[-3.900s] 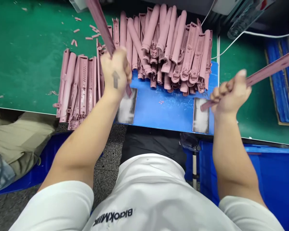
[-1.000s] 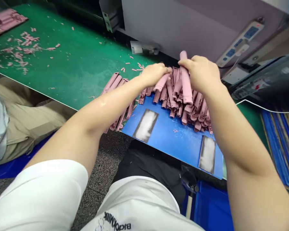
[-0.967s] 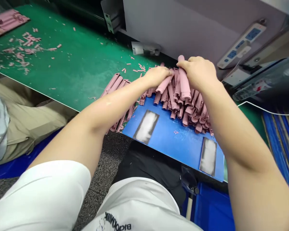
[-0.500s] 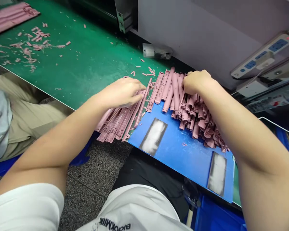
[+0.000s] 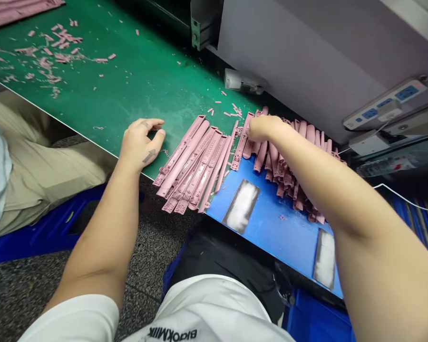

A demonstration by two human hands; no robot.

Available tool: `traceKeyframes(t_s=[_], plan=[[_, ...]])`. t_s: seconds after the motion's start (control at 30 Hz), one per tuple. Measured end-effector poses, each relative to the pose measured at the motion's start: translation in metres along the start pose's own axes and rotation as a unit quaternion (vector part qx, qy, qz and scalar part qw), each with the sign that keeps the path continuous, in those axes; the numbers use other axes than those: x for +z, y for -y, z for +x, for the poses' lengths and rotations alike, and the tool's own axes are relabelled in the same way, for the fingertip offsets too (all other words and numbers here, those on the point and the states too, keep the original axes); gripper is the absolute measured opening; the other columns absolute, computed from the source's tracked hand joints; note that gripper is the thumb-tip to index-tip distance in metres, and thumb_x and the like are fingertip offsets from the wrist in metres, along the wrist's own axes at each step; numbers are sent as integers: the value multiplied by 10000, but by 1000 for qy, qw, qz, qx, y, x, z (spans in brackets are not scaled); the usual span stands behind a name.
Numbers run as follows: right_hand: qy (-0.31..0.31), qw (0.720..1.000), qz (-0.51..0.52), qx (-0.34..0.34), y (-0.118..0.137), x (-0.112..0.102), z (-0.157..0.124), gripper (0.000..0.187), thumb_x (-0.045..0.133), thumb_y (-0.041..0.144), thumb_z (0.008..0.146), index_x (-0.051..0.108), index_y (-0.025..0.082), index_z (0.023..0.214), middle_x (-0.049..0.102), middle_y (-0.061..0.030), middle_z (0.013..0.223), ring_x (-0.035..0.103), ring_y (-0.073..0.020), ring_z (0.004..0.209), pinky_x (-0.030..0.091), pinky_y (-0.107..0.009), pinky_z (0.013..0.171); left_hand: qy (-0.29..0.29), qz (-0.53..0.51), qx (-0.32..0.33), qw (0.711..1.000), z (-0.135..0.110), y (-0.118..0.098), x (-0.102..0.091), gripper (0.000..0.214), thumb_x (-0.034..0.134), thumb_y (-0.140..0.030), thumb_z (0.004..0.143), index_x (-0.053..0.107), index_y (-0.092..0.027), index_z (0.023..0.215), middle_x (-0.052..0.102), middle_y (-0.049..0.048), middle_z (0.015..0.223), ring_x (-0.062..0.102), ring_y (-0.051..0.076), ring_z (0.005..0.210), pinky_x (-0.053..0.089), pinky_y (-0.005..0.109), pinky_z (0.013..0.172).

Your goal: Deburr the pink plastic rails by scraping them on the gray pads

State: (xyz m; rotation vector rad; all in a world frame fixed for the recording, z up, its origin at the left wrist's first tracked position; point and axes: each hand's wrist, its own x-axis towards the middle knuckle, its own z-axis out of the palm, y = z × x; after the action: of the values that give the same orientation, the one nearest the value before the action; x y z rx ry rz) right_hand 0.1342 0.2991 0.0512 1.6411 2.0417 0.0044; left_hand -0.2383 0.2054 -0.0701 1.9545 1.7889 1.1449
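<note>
My left hand [image 5: 141, 142] is just left of a loose row of long pink plastic strips [image 5: 199, 164] on the green table. Its thumb and fingers are apart, and nothing is in it. My right hand [image 5: 266, 127] is closed over the upper ends of more pink plastic strips [image 5: 241, 145] beside the blue mat; its fingertips are largely hidden, but they appear to grip one strip. Under my right forearm lies a dense pile of pink strips [image 5: 288, 178], some showing hollow, half-round ends.
Pink scraps [image 5: 62, 40] litter the green table [image 5: 124, 90]. The blue mat [image 5: 271, 228] carries two white patches. A clear plastic piece [image 5: 242, 80] lies by the grey panel, which has a power strip [image 5: 385, 102]. A seated person's leg [image 5: 57, 137] is at left.
My left hand has lifted off the left row of strips and moved left, uncovering them. My right hand has shifted left, from the pile toward the strips at the mat's upper left edge.
</note>
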Motion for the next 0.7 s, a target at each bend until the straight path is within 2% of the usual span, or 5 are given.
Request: traceKeyframes(t_s=[0.17,0.33,0.57,0.63,0.7], plan=[[30,997,60,42,35,-2,11,443,694,280,1021,817,-9,1332,824,-341,1261,816,-452,1271,657,-616,1153,14,-20,-2,1000,5,12,3,397,654,-378,993,848,-234,1307,841,123,1310,763,352,1277,560,540,1301],[41,966,246,64,54,-1,4,321,610,274,1071,835,73,1179,831,-217,904,856,-376,948,721,-546,975,-3,-63,-15,998,6,15,6,333,701,-358,955,835,-255,1241,831,118,1262,757,359,1243,575,520,1268],[-91,960,245,103,71,-10,-34,328,635,405,1157,778,113,1112,798,-196,977,845,-359,1050,684,-487,1040,4,-75,-56,996,5,8,1,309,674,-316,1009,840,-210,1247,825,134,1292,775,330,1234,568,450,1249],[-117,938,309,106,68,-8,-60,327,605,404,1174,744,152,1018,772,-158,916,831,-322,974,687,-461,1003,-6,-88,-73,993,3,6,0,318,653,-319,1027,837,-192,1253,835,130,1249,786,306,1163,592,436,1193],[-182,889,411,88,65,2,-100,364,586,437,1192,668,209,920,733,-100,855,798,-264,860,693,-418,913,-27,-120,-93,988,5,5,0,312,643,-332,1039,824,-183,1245,838,124,1213,789,279,1110,613,412,1137]])
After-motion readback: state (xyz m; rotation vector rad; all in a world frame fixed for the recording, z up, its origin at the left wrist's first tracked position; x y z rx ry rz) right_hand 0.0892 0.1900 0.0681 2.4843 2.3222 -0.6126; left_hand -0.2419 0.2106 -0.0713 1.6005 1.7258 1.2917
